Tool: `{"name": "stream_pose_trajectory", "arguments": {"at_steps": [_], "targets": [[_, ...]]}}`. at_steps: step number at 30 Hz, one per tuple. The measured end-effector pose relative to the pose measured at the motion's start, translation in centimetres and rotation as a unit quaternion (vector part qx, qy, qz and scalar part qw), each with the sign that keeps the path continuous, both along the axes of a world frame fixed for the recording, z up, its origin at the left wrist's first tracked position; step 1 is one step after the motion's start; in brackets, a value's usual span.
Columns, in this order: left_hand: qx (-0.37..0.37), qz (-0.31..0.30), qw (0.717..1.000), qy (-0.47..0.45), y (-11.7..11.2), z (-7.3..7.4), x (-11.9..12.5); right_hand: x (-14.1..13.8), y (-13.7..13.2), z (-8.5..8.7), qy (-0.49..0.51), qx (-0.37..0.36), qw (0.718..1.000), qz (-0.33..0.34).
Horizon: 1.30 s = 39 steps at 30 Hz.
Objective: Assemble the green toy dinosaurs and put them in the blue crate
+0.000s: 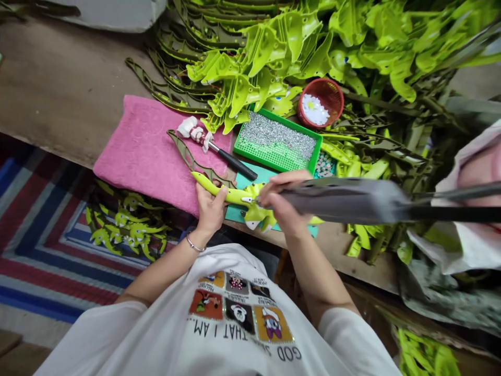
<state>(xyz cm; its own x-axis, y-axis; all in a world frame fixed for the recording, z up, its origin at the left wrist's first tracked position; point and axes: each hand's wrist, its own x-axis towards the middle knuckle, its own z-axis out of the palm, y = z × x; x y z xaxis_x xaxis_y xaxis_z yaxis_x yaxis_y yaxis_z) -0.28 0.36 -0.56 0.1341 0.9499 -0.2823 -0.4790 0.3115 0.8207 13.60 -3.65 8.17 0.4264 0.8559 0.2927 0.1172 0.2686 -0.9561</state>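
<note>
My left hand (211, 210) is closed around a lime-green plastic toy (230, 196) with a long curved tail-like part and a spiky, dragon-like end. My right hand (287, 209) grips a grey electric screwdriver (344, 198), lying nearly level, its tip end at the toy near a white spot. The exact contact is hidden by my fingers. Beneath the toy lies a teal mat (234, 213). Just beyond it rests a black-handled hammer (237, 164), its head wrapped in white material. An olive curved plastic part (183, 150) lies beside the toy on a pink towel (144, 151).
A green perforated tray (270, 150) holds many small screws. Behind it stands a red basket (334, 96) with white pieces. Heaps of lime-green shells (270, 44) and olive strips (151, 86) cover the back. Finished-looking green toys (125, 224) hang below the table at left.
</note>
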Motion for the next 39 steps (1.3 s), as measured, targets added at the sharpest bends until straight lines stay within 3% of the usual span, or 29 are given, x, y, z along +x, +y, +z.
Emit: {"name": "stream_pose_trajectory", "arguments": {"at_steps": [3,5,10,14,20,24,27,32,39], "targets": [[0.008,-0.005,1.0,-0.011,0.0,0.2,0.0,1.3,-1.0,1.7,0.032,0.097,0.992,-0.068],[0.012,-0.009,1.0,-0.014,0.1,0.4,0.1,1.9,-1.4,2.0,0.035,0.102,0.988,-0.106],[0.014,-0.009,1.0,-0.007,0.2,0.8,0.1,2.5,-1.9,0.2,0.038,0.066,0.986,-0.151],[0.013,-0.014,1.0,-0.007,0.2,0.8,0.2,3.0,-2.0,-1.2,0.062,0.059,0.991,-0.104],[0.013,-0.013,1.0,-0.006,0.2,0.9,0.2,4.3,-1.9,-2.5,0.024,0.011,0.999,0.02],[0.016,-0.024,1.0,0.0,0.4,0.9,0.1,4.6,-1.8,-2.7,0.007,-0.012,0.999,0.04],[0.02,-0.023,1.0,0.0,0.5,0.9,0.1,4.7,-2.6,-1.4,0.006,0.03,0.999,-0.017],[0.03,-0.01,0.999,0.016,0.6,0.8,0.2,6.2,-5.9,0.8,-0.016,0.127,0.97,-0.207],[0.04,-0.019,0.999,0.021,0.7,1.0,0.3,7.2,-8.7,-0.7,-0.012,0.102,0.962,-0.252]]}}
